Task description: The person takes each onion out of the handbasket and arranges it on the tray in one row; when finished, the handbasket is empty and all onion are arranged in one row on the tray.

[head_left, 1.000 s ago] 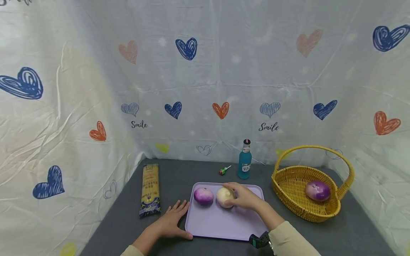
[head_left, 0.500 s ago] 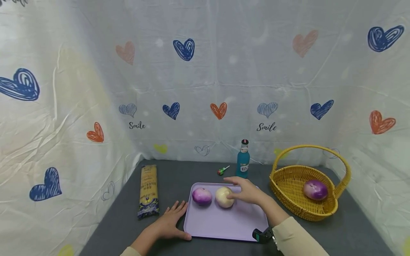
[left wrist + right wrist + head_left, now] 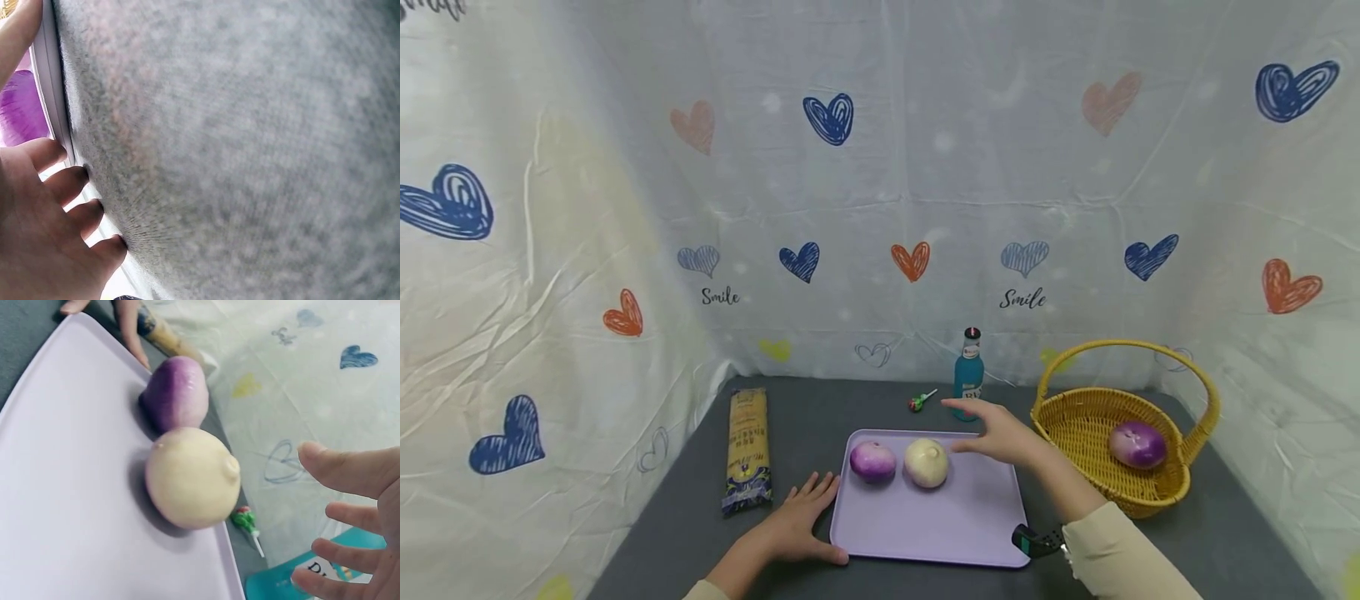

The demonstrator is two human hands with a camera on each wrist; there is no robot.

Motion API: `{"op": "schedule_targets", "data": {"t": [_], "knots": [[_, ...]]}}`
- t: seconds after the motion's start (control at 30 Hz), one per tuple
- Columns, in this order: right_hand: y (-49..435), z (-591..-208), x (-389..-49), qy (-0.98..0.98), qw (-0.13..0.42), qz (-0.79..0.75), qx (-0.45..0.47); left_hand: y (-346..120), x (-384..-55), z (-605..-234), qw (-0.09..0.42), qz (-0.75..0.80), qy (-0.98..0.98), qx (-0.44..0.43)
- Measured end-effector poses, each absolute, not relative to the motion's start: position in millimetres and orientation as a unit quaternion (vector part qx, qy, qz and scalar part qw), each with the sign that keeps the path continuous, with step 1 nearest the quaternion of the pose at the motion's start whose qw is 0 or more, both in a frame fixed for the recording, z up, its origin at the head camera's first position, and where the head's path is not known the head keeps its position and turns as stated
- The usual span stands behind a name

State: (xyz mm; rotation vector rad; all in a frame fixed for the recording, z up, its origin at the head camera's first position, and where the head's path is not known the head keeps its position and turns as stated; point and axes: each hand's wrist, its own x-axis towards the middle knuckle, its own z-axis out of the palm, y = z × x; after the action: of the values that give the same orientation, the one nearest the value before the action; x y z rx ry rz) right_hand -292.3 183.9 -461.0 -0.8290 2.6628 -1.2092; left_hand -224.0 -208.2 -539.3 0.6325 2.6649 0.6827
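A lilac tray [image 3: 925, 529] carries two round, turnip-like vegetables. The left one is a purple vegetable [image 3: 872, 462]; beside it sits a cream vegetable [image 3: 926, 463], whose pale nub and purple underside show in the right wrist view. My right hand [image 3: 1000, 432] hovers just right of the cream vegetable, fingers spread, thumb apart from them, holding nothing. Flat on the table, my left hand [image 3: 797, 521] has its fingers spread along the tray's left edge and its thumb at the near left corner. In the left wrist view, those fingertips [image 3: 112, 250] rest on the grey cloth.
A yellow wicker basket [image 3: 1082, 429] with another purple vegetable [image 3: 1138, 445] inside stands on the right. Behind the tray are a blue bottle [image 3: 968, 375] and a lollipop [image 3: 917, 403]. A yellow-and-blue packet [image 3: 748, 450] lies left; a heart-printed curtain [image 3: 865, 192] surrounds the table.
My right hand has let go of the cream vegetable and moved up and right, away from it. The vegetable stays on the tray. My left hand keeps its place.
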Motion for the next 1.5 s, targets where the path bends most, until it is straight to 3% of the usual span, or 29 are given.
{"op": "schedule_targets", "data": {"t": [0.77, 1.17, 1.4, 1.5], "knots": [[254, -437, -282, 0.888, 0.033, -0.377, -0.262, -207, -222, -537, 0.159, 0.234, 0.933, 0.222], [306, -429, -279, 0.896, 0.066, -0.369, -0.239, -209, -224, -538, 0.167, 0.237, 0.931, 0.220], [337, -415, -283, 0.908, 0.056, -0.309, -0.278, -208, -224, -539, 0.169, 0.239, 0.931, 0.217], [351, -409, -285, 0.909, 0.077, -0.286, -0.294, -207, -225, -539, 0.171, 0.238, 0.931, 0.216]]}}
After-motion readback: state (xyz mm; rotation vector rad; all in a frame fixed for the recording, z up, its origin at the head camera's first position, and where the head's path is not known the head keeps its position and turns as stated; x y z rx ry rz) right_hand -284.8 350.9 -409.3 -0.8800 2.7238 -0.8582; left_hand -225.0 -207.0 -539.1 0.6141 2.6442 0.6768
